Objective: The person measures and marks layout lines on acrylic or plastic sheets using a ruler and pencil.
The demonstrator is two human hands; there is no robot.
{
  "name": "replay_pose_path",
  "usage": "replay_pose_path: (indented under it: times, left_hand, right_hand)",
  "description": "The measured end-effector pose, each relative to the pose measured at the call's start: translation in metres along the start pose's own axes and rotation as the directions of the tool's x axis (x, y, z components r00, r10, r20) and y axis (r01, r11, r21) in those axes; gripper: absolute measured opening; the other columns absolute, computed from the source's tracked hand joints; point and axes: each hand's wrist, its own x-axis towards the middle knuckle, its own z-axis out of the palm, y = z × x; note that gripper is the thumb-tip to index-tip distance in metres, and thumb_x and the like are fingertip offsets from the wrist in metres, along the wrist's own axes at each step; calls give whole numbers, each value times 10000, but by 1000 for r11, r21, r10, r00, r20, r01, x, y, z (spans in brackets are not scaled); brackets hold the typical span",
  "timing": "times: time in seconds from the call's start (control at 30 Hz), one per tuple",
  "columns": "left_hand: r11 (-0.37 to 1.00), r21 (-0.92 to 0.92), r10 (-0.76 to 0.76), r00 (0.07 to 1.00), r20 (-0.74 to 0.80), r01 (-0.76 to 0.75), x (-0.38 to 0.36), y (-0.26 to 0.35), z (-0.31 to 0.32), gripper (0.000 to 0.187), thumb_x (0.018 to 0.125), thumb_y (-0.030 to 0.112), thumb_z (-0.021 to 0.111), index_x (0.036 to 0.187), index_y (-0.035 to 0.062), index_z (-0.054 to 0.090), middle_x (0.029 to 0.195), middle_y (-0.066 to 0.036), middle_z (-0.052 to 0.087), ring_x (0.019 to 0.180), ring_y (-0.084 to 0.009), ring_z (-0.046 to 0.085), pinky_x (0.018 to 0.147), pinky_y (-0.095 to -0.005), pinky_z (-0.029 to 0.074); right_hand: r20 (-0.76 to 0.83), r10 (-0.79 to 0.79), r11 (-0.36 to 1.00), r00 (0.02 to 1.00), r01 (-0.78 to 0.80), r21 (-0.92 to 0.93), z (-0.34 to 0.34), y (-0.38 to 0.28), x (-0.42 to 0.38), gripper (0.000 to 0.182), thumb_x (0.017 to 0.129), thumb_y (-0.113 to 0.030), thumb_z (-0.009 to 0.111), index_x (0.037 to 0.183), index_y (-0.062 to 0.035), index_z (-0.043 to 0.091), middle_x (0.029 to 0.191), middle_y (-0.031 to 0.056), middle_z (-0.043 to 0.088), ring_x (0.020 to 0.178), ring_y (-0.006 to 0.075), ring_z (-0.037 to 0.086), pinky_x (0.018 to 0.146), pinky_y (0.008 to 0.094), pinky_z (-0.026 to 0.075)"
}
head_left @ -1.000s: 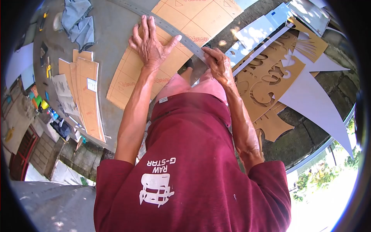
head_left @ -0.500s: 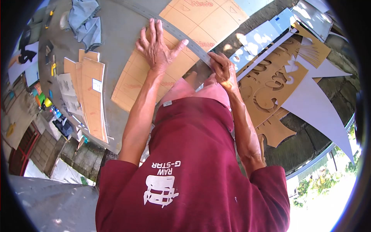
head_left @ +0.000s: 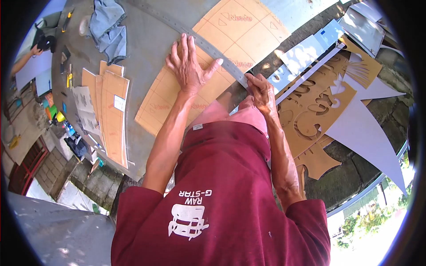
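Note:
A long metal ruler (head_left: 222, 59) lies slantwise across a sheet covered in brown printed film (head_left: 243, 33). My left hand (head_left: 191, 71) rests flat on the sheet with fingers and thumb spread. Its fingertips and thumb press along the ruler. At the ruler's near end, by the sheet's edge, my right hand (head_left: 262, 91) is closed with its fingers bent together. Whatever it may hold is hidden by the fingers.
On the grey table (head_left: 142, 48), a blue cloth (head_left: 108, 31) and a stack of film-covered strips (head_left: 114, 115) lie to the left. Cut-out brown panels (head_left: 310, 111) and a pointed white piece (head_left: 366, 137) lie right. Another person's hand (head_left: 35, 50) shows far left.
The whole view has shifted slightly, so everything sits a little lower and further right. Both hands keep nearly the same places on the ruler and sheet.

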Motion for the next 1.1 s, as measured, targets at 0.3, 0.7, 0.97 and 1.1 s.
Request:
replay_pose_path:
  times: [0.3,0.7,0.97,1.1]
  left_hand:
    - [1000,-3,-7,1000,22,7,0,0,-1,1061,798,775,646,1523,35,417,1605,-156,373,1410,-410,300,1115,-610,205]
    - [1000,-10,-22,999,42,22,0,0,-1,1078,792,788,639,1535,45,401,1617,-148,358,1413,-412,285,1122,-611,187]
    - [999,-21,-24,999,41,25,0,-1,1,1073,793,789,641,1537,54,399,1619,-144,355,1418,-403,278,1126,-609,178]
    - [1000,-5,-24,999,41,24,1,0,-1,1070,792,791,640,1533,56,405,1616,-140,361,1415,-399,281,1126,-604,182]
  right_hand:
    - [-7,-49,998,999,49,34,2,4,0,259,972,-9,578,1198,1,704,779,29,488,690,113,507,626,274,448]
    - [-26,-1,999,1000,2,49,2,-4,-1,312,898,13,602,1176,-46,728,745,61,502,687,173,531,674,307,454]
    - [-36,-4,999,999,6,42,2,-3,-2,302,905,11,607,1177,-40,728,753,61,514,700,172,544,686,301,459]
    - [-42,4,999,999,-2,48,3,-4,-2,302,905,9,607,1178,-36,726,755,61,512,701,169,544,682,296,456]
